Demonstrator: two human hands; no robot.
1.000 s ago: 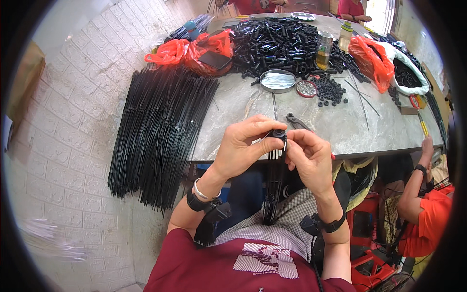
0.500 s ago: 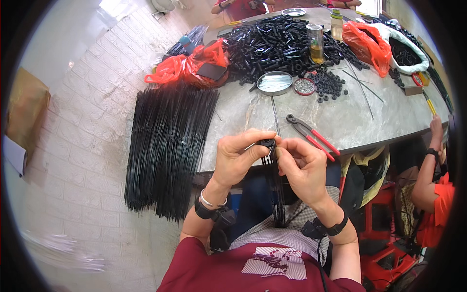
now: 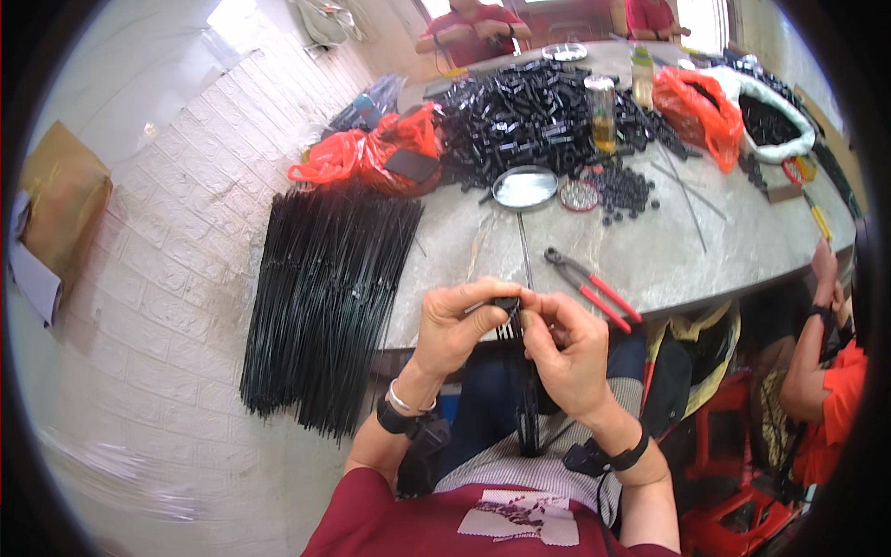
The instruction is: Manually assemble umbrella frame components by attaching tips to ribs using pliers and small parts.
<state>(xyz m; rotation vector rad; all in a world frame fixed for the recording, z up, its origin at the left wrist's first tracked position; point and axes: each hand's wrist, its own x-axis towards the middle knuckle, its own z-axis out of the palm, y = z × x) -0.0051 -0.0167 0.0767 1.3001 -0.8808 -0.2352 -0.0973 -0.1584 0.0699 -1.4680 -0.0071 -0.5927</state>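
Tabletop (image 3: 464, 255) | jar (image 3: 600, 100): yellow liquid (image 3: 604, 139) | sack (image 3: 791, 149): black pieces (image 3: 768, 121) | hands (image 3: 447, 332): black part (image 3: 506, 304)

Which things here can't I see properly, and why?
Head view:
Small black part: mostly covered by left hand and right hand.
Silvery pieces in round red-rimmed dish: too small to identify.
Co-worker in bright red shirt, lower right: cut off by picture's edge.

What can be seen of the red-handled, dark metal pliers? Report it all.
The dark metal pliers with long red handles lie slantwise on the grey, marbled tabletop, head pointing away and leftward, handle ends toward the near edge. The handles stand spread; their covering looks like plastic or rubber. Only the tabletop appears to touch them; whether the jaws meet is unclear.
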